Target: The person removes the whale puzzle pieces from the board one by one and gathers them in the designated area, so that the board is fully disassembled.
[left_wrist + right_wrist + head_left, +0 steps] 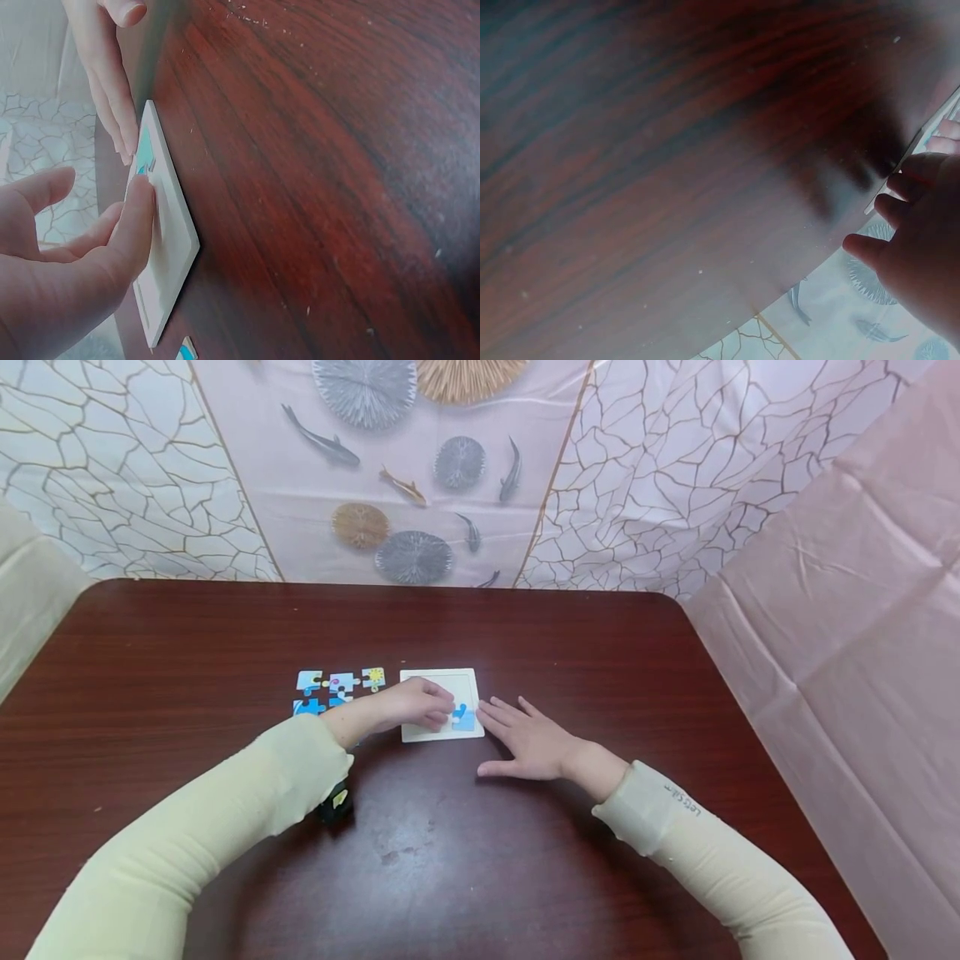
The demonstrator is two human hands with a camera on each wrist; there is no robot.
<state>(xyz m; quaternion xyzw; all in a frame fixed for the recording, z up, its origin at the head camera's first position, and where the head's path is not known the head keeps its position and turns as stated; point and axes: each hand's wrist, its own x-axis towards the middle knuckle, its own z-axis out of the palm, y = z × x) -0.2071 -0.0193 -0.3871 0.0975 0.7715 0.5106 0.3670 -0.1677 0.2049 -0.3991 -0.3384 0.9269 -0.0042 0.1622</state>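
Note:
A white puzzle tray with a raised rim lies flat on the table. One blue jigsaw piece sits in its near right corner. My left hand is over the tray's left part, fingers loosely bent and the tips at that piece. In the left wrist view, the thumb stands apart from the index finger, and nothing shows between them. My right hand lies spread at the tray's right edge, its straight fingertips touching or nearly touching the rim.
Several loose jigsaw pieces lie left of the tray, some hidden behind my left forearm. A small dark object with a yellowish mark sits partly under the left sleeve. The brown table meets patterned cloth at the back.

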